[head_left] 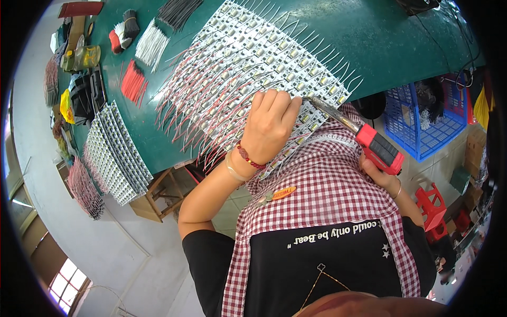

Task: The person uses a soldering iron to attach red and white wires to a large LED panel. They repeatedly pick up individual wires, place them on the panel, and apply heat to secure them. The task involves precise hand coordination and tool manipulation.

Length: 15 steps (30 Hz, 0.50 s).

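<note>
Blue crate (437, 140), red stool (432, 206) and wooden stand (154, 205) around a green worktable (404, 45).
The lattice-walled crate sits off the table's right side, the plastic stool lower in view, a cardboard box (475, 143) near both; at far left lies a bright yellow item (66, 107), and a paned window (68, 280) shows in the lower left.

It looks like an electronics workshop — a green worktable (406, 50) carries rows of wired circuit boards (253, 53), a soldering iron (371, 139) is held over them, and red wires (133, 83), white wires (152, 46) and black wires (178, 11) lie in bundles — with a blue plastic crate (425, 145) and red stool (435, 212) nearby.
</note>
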Each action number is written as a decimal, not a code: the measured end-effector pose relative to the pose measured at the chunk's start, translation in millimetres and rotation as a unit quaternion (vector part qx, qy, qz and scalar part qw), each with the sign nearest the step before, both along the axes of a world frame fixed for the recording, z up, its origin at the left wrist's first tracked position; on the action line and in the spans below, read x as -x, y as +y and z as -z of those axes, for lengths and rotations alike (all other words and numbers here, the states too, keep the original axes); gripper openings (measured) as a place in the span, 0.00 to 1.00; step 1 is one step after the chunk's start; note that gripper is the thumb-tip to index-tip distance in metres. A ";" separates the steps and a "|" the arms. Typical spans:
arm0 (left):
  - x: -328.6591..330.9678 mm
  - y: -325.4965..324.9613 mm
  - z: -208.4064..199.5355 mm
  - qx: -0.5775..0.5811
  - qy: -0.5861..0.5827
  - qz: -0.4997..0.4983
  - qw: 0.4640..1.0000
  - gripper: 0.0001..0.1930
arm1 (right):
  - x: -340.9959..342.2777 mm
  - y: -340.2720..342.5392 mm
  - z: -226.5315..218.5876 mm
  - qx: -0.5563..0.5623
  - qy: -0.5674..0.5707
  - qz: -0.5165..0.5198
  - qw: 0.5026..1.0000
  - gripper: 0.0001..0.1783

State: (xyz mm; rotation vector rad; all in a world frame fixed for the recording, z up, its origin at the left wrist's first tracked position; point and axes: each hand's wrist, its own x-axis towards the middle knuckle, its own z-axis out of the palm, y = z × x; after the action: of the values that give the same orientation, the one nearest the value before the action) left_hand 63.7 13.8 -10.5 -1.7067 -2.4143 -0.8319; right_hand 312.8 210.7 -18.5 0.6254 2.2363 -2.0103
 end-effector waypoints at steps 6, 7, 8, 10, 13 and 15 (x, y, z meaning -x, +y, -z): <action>-0.3 -0.7 0.7 -0.002 -0.001 -0.001 1.000 0.14 | -5.4 0.6 1.1 0.029 -0.009 0.012 0.999 0.07; -0.3 -0.8 0.0 0.000 -0.001 -0.002 1.000 0.14 | -7.6 1.7 2.2 0.036 -0.008 0.012 0.999 0.07; -0.4 -0.9 -0.3 0.001 -0.001 -0.003 1.000 0.14 | -8.6 2.3 3.2 0.043 -0.008 0.012 0.999 0.07; -0.8 -0.6 -0.2 0.007 0.004 -0.004 1.000 0.13 | -9.7 1.9 4.0 0.080 -0.008 0.020 0.997 0.08; -1.1 -0.2 -1.4 0.014 0.024 -0.007 1.000 0.13 | -7.4 0.2 0.9 0.100 -0.002 0.028 0.995 0.09; -0.2 0.5 -3.5 0.019 0.042 -0.010 0.999 0.13 | -6.5 -0.1 0.2 0.095 0.000 0.024 0.995 0.09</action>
State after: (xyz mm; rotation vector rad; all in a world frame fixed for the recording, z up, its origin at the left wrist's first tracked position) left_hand 63.9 14.3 -6.9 -1.6906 -2.4034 -0.7004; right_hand 319.3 210.7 -18.7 0.6633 2.0158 -2.2112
